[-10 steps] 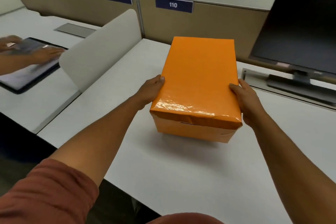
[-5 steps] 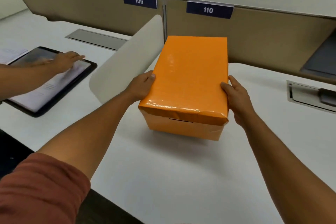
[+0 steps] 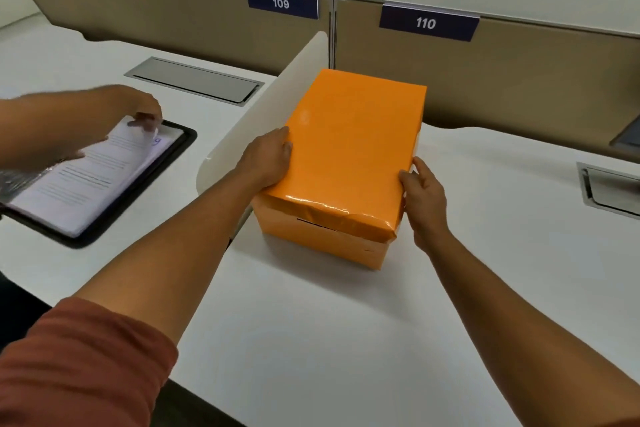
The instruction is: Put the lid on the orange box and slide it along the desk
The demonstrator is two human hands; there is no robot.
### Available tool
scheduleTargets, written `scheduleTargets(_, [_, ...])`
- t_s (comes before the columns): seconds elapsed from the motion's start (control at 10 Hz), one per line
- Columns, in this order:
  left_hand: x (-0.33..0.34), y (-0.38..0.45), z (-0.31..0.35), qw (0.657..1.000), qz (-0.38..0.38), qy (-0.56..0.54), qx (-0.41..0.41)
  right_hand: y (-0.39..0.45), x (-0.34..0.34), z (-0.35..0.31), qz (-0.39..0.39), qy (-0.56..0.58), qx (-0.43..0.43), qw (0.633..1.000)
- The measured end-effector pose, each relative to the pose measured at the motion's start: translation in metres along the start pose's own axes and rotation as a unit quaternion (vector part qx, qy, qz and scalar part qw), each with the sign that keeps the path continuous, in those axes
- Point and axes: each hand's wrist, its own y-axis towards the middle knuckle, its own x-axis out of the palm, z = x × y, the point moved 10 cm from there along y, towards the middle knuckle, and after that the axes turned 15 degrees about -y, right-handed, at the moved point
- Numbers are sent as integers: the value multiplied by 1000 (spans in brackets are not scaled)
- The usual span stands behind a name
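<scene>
The orange box (image 3: 322, 239) stands on the white desk (image 3: 346, 340) with its glossy orange lid (image 3: 349, 149) seated on top. My left hand (image 3: 268, 159) presses against the lid's left edge, squeezed between the box and the white divider. My right hand (image 3: 424, 198) grips the lid's right edge near the front corner, thumb on top. The box's left side sits close against the divider.
A white curved divider (image 3: 263, 114) separates my desk from the left one, where another person's hands (image 3: 138, 114) turn pages in a black folder (image 3: 104, 184). Beige partitions labelled 109 (image 3: 281, 3) and 110 (image 3: 426, 23) stand behind. A metal cable hatch (image 3: 609, 191) lies at right.
The box has slid left along the desk toward the divider with both hands on it. The monitor has left the view. The neighbour's hand now lifts a page.
</scene>
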Motion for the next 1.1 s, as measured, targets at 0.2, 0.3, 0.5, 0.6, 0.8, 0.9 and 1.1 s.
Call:
scheduleTargets(0.2, [8, 6, 22, 990, 43, 130, 41, 5, 22, -6, -31, -11, 2, 999])
scheduleTargets(0.3, [13, 4, 18, 989, 51, 140, 11, 2, 38, -8, -58, -45, -3, 997])
scheduleTargets(0.5, [1, 4, 10, 985, 89, 147, 8, -1, 57, -15, -95, -56, -16, 994])
scheduleTargets(0.6, [-3, 5, 1, 987, 88, 133, 7, 0, 62, -15, -116, -82, -13, 990])
scheduleTargets(0.8, [-8, 3, 0, 985, 83, 148, -22, 1, 59, -9, -153, -108, 8, 982])
scheduleTargets(0.9, [-4, 0, 2, 984, 75, 150, -52, -5, 43, 7, -136, -154, 28, 978])
scheduleTargets(1.1, [5, -13, -3, 983, 89, 107, -120, -18, 4, 26, -111, -213, 3, 971])
